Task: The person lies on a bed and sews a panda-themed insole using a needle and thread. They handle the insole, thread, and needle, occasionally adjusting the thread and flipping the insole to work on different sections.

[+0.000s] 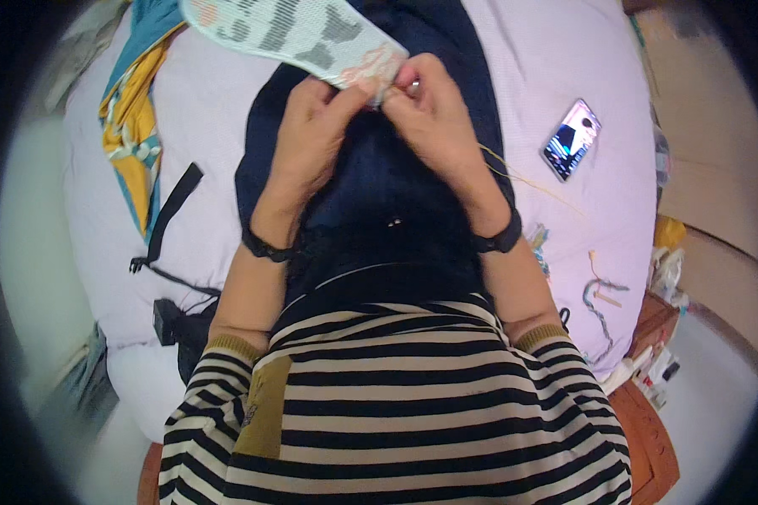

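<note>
A pale insole (290,34) with grey and coral stitched patterns slants across the top of the view, over my dark-clothed lap. Its narrower end sits in my left hand (316,126), thumb on top and fingers closed around the edge. At the same end my right hand (434,109) is closed in a pinch, its fingertips meeting the left thumb. A small shiny spot shows among the right fingers; whether they also grip something small is hidden. A thin yellow thread (526,179) trails past my right wrist onto the bed.
On the pale lilac bedspread (202,109), a phone (571,139) lies to the right, lit. Nearer are twisted grey cord (595,311) and small coloured threads (540,250). A black buckled strap (174,210) and blue-yellow cloth (135,109) lie left. Wooden furniture (648,429) stands near right.
</note>
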A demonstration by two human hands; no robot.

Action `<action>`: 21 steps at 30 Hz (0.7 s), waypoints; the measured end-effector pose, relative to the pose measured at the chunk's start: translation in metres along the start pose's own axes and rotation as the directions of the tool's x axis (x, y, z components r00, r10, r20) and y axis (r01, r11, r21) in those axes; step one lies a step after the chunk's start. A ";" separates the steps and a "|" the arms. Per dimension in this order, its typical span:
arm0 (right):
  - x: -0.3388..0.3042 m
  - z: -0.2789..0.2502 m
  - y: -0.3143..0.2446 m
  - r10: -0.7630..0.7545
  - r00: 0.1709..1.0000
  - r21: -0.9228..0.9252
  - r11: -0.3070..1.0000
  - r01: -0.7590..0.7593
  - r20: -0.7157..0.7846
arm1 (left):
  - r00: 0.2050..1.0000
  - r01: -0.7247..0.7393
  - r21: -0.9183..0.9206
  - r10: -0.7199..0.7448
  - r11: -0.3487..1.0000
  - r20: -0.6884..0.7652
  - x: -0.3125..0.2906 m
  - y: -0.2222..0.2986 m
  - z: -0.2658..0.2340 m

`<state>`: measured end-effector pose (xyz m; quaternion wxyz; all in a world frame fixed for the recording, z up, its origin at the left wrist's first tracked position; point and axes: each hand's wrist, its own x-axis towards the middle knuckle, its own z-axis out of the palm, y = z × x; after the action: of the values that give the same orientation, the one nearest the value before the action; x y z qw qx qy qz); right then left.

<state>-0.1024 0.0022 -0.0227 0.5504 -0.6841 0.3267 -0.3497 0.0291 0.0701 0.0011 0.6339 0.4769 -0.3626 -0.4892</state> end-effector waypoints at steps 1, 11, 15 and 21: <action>0.001 0.005 -0.001 0.038 0.999 0.216 0.976 -0.039 0.009 | 0.998 0.062 -0.026 -0.061 0.998 0.022 0.001 0.001 -0.004; -0.002 -0.005 -0.024 0.183 0.974 0.251 0.944 -0.213 0.137 | 0.976 0.212 -0.085 -0.206 0.974 0.074 0.005 0.002 -0.018; -0.003 -0.002 -0.033 0.158 0.978 0.329 0.924 -0.196 0.139 | 0.988 0.147 -0.282 -0.126 0.948 0.092 0.004 0.006 -0.011; -0.005 0.005 -0.038 0.023 0.998 0.133 0.991 -0.030 0.052 | 0.989 0.140 -0.571 -0.082 0.809 0.127 0.005 0.001 -0.015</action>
<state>-0.0983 0.0162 0.0133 0.6078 -0.6499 0.2973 -0.3461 0.0446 0.0689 -0.0023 0.7008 0.2582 -0.1983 -0.6347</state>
